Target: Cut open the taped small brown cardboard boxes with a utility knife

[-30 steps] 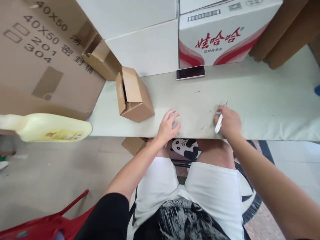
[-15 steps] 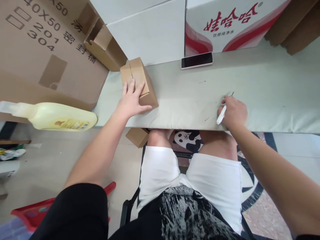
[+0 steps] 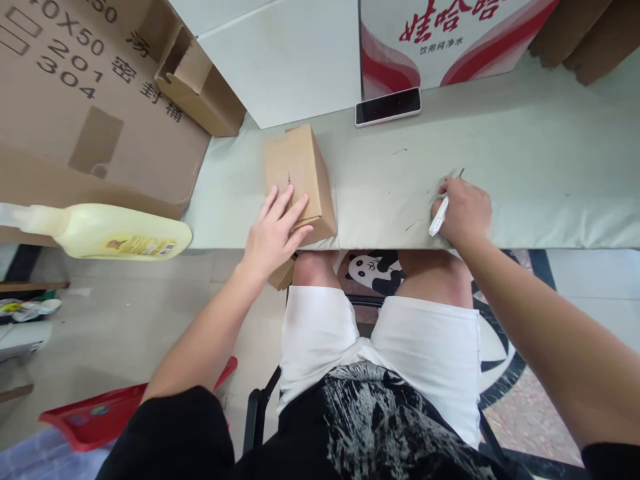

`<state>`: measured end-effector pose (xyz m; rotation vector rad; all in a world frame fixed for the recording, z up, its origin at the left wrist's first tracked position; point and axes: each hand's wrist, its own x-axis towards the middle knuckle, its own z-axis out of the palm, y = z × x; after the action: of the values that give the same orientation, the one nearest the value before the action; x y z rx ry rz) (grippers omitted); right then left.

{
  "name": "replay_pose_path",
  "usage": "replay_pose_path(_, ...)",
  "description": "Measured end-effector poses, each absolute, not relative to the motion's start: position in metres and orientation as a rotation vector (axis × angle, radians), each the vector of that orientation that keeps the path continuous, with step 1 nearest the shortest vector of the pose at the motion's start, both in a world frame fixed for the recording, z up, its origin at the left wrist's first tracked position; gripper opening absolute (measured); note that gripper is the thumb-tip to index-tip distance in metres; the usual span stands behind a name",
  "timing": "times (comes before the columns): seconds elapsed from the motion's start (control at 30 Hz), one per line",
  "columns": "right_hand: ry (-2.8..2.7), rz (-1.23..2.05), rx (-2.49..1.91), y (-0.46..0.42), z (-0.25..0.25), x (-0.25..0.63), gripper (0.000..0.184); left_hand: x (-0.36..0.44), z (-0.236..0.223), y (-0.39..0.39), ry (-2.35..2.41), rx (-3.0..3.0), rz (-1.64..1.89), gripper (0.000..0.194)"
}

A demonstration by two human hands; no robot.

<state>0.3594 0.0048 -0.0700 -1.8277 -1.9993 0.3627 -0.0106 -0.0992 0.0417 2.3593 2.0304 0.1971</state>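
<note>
A small brown cardboard box [image 3: 295, 157] sits near the front edge of the covered table. My left hand [image 3: 277, 230] holds it at its near end, fingers spread over the top and thumb by the near edge. To the right, my right hand [image 3: 465, 210] is closed around a slim white utility knife [image 3: 439, 219]. Its pale handle sticks out below the fist, and a thin dark tip shows above the knuckles. The fist rests on or just over the table cover; I cannot tell which.
A phone [image 3: 389, 107] lies at the back before a white-and-red carton [image 3: 440, 60]. Large brown cartons [image 3: 95, 140] and an open cardboard box [image 3: 210, 87] stand left. A yellowish bottle [image 3: 125, 231] lies at the left. The pale table cover [image 3: 550, 167] has small dark marks.
My left hand has brought the cardboard box to the right and nearer the front edge, and the box shows a different face or angle on top. My right hand stays nearly in place.
</note>
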Motion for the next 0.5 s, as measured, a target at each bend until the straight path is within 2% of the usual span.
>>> replay_pose_path(0.13, -1.950, 0.351, -1.794, 0.007, -0.075, 0.361, 0.017, 0.043, 0.036, -0.098, 1.901, 2.451, 0.368, 0.060)
replay_pose_path(0.3, -1.896, 0.346, -1.754, 0.011, -0.079, 0.364, 0.018, 0.109, 0.025, -0.087, 1.589, 2.558, 0.547, 0.053)
replay_pose_path(0.5, -1.889, 0.335, -1.774, 0.012, -0.081, 0.365, 0.019, 0.100, 0.016, -0.066, 1.317, 2.458, 0.749, 0.045)
